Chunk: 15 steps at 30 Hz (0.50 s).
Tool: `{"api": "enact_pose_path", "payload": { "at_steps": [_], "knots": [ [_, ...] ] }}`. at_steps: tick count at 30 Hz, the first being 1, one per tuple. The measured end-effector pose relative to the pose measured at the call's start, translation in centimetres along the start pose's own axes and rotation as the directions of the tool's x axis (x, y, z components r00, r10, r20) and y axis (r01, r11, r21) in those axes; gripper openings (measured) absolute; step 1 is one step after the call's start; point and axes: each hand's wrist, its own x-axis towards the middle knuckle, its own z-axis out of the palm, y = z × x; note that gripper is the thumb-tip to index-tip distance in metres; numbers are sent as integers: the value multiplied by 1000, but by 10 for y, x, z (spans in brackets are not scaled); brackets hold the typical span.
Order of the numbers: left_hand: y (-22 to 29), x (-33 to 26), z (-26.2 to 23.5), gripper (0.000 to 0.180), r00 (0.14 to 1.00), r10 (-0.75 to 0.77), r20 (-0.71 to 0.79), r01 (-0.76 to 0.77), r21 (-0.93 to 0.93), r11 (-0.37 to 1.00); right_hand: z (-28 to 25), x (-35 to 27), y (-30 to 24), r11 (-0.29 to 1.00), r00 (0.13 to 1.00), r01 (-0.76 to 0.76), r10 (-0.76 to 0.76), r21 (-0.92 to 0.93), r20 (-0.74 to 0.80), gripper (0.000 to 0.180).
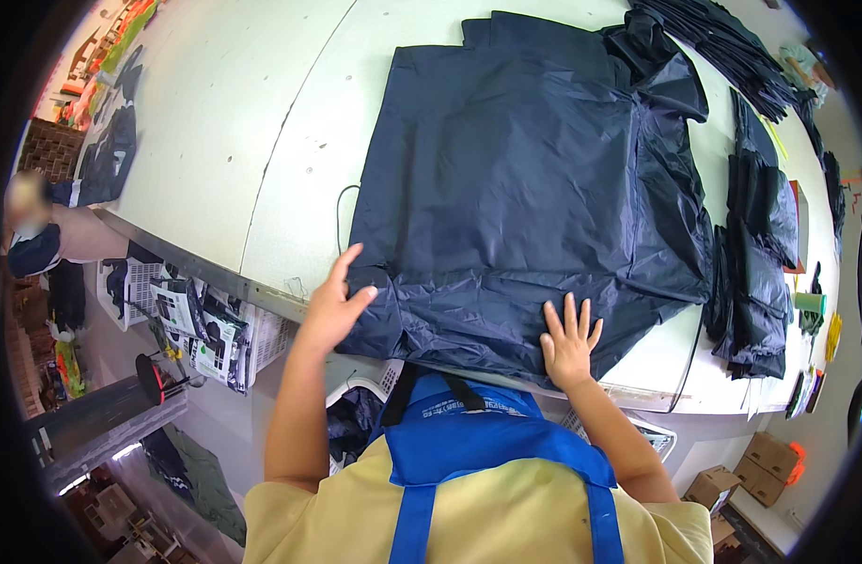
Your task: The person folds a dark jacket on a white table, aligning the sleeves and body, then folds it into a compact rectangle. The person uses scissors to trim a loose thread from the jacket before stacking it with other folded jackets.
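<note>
A large dark navy garment (525, 179) of thin shiny fabric lies spread flat on the white table (215, 122). My left hand (337, 301) rests open on its near left corner, at the table's edge. My right hand (570, 340) lies flat with fingers spread on the garment's near edge, a little right of the middle. Neither hand grips the fabric. I wear a yellow shirt and a blue apron (487, 442).
Folded dark garments (760, 273) are stacked at the right of the table, with more (722, 47) at the far right. A white basket of packaged items (201, 329) stands below the table on the left. Another person (36, 235) is at far left. Cardboard boxes (760, 465) sit lower right.
</note>
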Motion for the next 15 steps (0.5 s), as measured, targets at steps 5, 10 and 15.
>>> {"api": "enact_pose_path", "payload": {
  "at_steps": [5, 10, 15],
  "knots": [
    [-43, 7, 8, 34, 970, 149, -190, -161, -51, 986, 17, 6, 26, 882, 875, -457, 423, -117, -235, 61],
    [-102, 15, 43, 40, 892, 359, -275, -259, 340, 904, 16, 13, 32, 835, 832, -543, 520, -87, -194, 63],
    [-49, -29, 18, 41, 661, 741, -118, -576, 553, 602, 2, -19, 54, 955, 920, -135, 220, 266, -324, 55]
  ]
}}
